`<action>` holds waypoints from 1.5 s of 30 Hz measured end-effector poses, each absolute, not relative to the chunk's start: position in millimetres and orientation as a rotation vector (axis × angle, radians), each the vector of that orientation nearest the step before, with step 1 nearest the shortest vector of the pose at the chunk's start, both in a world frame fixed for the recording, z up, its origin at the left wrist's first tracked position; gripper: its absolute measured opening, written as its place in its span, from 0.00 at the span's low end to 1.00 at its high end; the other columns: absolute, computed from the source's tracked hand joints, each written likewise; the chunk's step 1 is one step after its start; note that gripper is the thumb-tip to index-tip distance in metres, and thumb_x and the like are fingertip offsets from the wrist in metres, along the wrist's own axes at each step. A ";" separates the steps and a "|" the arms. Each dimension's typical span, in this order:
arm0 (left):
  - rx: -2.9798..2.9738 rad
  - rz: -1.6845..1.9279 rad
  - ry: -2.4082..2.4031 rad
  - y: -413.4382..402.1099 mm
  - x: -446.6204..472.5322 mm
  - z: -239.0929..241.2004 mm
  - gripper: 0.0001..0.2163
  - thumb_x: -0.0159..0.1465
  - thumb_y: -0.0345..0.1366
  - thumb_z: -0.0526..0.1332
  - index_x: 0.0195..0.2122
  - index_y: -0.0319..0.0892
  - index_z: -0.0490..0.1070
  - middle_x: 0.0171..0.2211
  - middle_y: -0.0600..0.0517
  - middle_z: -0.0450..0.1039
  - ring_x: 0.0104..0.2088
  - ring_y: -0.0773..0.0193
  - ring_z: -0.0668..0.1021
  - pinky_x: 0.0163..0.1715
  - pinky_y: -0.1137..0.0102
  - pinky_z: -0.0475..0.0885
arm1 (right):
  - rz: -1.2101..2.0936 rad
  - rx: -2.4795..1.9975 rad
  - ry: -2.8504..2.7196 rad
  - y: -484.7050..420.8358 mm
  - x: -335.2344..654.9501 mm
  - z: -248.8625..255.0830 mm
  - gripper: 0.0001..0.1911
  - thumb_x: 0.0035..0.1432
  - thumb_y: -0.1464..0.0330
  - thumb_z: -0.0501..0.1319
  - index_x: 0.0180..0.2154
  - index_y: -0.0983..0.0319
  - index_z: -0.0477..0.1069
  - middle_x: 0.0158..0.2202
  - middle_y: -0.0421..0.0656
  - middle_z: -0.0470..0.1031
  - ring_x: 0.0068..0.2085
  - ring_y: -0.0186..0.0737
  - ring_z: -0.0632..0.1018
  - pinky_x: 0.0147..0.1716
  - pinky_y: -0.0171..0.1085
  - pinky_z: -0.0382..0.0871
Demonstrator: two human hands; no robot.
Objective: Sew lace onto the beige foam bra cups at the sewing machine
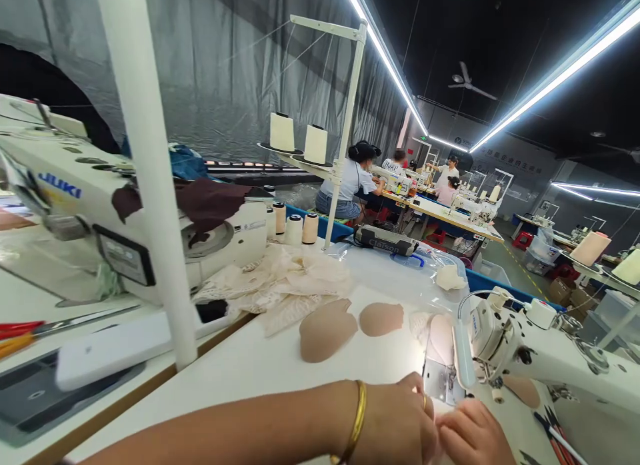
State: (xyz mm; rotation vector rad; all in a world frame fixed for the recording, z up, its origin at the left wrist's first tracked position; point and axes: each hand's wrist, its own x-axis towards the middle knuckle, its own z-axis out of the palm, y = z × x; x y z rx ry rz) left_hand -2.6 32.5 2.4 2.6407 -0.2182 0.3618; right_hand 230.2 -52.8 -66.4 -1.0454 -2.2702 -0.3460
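Note:
My left hand (pixel 400 418), with a gold bracelet at the wrist, is closed at the front edge of the sewing machine (pixel 530 348). Close against it, my right hand (pixel 475 433) is closed too. Both pinch a pale piece of fabric (pixel 442 406), mostly hidden by the fingers. Just beyond them are the lit metal needle plate (pixel 443 380) and another pale pink cup-shaped piece (pixel 441 338). Two beige fabric pieces, a larger one (pixel 327 332) and a smaller one (pixel 381 319), lie flat on the white table to the left.
Cream lace fabric (pixel 295 278) is heaped behind the beige pieces. A white post (pixel 150 172) and a second machine (pixel 65 178) stand left. Thread cones (pixel 281 132) sit on a stand. Scissors-like tools (pixel 555 435) lie at right. Co-workers (pixel 350 178) sit farther back.

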 end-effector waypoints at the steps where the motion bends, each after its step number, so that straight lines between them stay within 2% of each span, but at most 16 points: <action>1: 2.776 0.360 -0.243 38.2 5.3 -3.8 0.11 0.43 0.21 0.68 0.19 0.41 0.67 0.34 0.55 0.82 0.40 0.51 0.80 0.48 0.53 0.63 | -0.455 -0.992 -2.332 -44.6 231.8 -64.3 0.14 0.73 0.68 0.52 0.38 0.55 0.76 0.33 0.40 0.80 0.30 0.38 0.75 0.30 0.36 0.67; 5: 2.886 0.246 -0.247 61.6 29.5 -21.8 0.10 0.45 0.28 0.75 0.23 0.42 0.73 0.36 0.58 0.82 0.35 0.59 0.80 0.39 0.59 0.62 | -0.663 -0.930 -2.338 -22.5 240.2 -68.9 0.20 0.75 0.69 0.45 0.39 0.58 0.75 0.35 0.41 0.82 0.33 0.38 0.78 0.31 0.36 0.69; 8: 2.884 0.185 -0.223 69.9 34.6 -26.9 0.11 0.46 0.30 0.77 0.24 0.43 0.75 0.37 0.59 0.82 0.32 0.62 0.79 0.35 0.62 0.59 | -0.684 -0.968 -2.379 -20.6 255.5 -77.7 0.16 0.74 0.68 0.48 0.46 0.56 0.75 0.41 0.41 0.83 0.37 0.40 0.80 0.36 0.36 0.73; 11: 2.919 0.163 -0.206 69.2 33.0 -27.3 0.11 0.46 0.32 0.77 0.23 0.43 0.75 0.36 0.60 0.82 0.31 0.62 0.78 0.33 0.62 0.57 | -0.647 -1.006 -2.468 -24.5 269.3 -82.8 0.14 0.73 0.66 0.51 0.53 0.56 0.72 0.45 0.42 0.83 0.41 0.41 0.80 0.34 0.33 0.74; 14: 2.912 0.205 -0.172 66.1 30.7 -26.1 0.11 0.46 0.32 0.78 0.25 0.44 0.76 0.36 0.60 0.82 0.31 0.62 0.78 0.34 0.62 0.58 | -0.480 -1.040 -2.491 -29.8 270.1 -80.5 0.11 0.73 0.68 0.53 0.48 0.55 0.73 0.41 0.41 0.82 0.38 0.39 0.79 0.32 0.31 0.72; 17: 2.879 0.251 -0.138 62.1 29.6 -23.7 0.09 0.48 0.31 0.76 0.25 0.44 0.76 0.36 0.59 0.81 0.31 0.63 0.78 0.35 0.62 0.60 | -0.272 -1.097 -2.432 -40.6 260.4 -68.2 0.13 0.69 0.76 0.51 0.42 0.57 0.72 0.38 0.41 0.80 0.36 0.38 0.77 0.34 0.32 0.70; 20: 2.811 0.269 -0.162 58.3 28.9 -20.6 0.08 0.50 0.29 0.74 0.24 0.43 0.75 0.36 0.55 0.80 0.34 0.62 0.78 0.34 0.66 0.62 | -0.129 -1.244 -2.415 -52.8 253.2 -50.1 0.17 0.64 0.81 0.52 0.43 0.57 0.73 0.42 0.43 0.80 0.40 0.39 0.76 0.36 0.33 0.69; 22: 2.758 0.292 -0.156 57.9 28.6 -19.9 0.07 0.53 0.28 0.72 0.24 0.42 0.75 0.36 0.53 0.79 0.36 0.62 0.78 0.33 0.68 0.63 | -0.116 -1.287 -2.417 -57.3 253.1 -40.9 0.18 0.64 0.81 0.53 0.44 0.57 0.74 0.43 0.43 0.80 0.42 0.40 0.76 0.39 0.35 0.69; 29: 2.640 0.334 -0.137 61.3 31.7 -28.8 0.08 0.56 0.29 0.70 0.23 0.42 0.73 0.34 0.54 0.78 0.34 0.63 0.75 0.38 0.67 0.62 | -0.130 -1.401 -2.368 -60.8 254.9 -35.2 0.18 0.62 0.81 0.54 0.43 0.57 0.76 0.45 0.42 0.81 0.41 0.40 0.75 0.36 0.34 0.66; 34: 2.702 0.366 -0.150 61.0 34.5 -26.9 0.05 0.56 0.28 0.69 0.27 0.44 0.75 0.38 0.55 0.79 0.34 0.64 0.76 0.41 0.65 0.60 | -0.132 -1.498 -2.315 -60.9 255.9 -37.2 0.20 0.62 0.82 0.52 0.45 0.56 0.75 0.43 0.42 0.80 0.44 0.41 0.75 0.40 0.35 0.66; 38: 2.743 0.393 -0.116 60.4 36.3 -22.2 0.06 0.55 0.27 0.69 0.27 0.43 0.75 0.40 0.54 0.80 0.35 0.63 0.77 0.45 0.62 0.60 | -0.213 -1.538 -2.310 -60.6 259.1 -40.9 0.22 0.61 0.82 0.50 0.46 0.56 0.74 0.41 0.42 0.79 0.45 0.41 0.75 0.44 0.36 0.67; 45: 2.754 0.424 -0.079 62.3 38.3 -21.9 0.05 0.54 0.28 0.69 0.29 0.45 0.77 0.40 0.55 0.80 0.32 0.63 0.76 0.49 0.59 0.58 | -0.263 -1.647 -2.295 -59.5 262.5 -44.8 0.23 0.62 0.80 0.52 0.50 0.54 0.75 0.47 0.41 0.80 0.49 0.44 0.75 0.43 0.36 0.69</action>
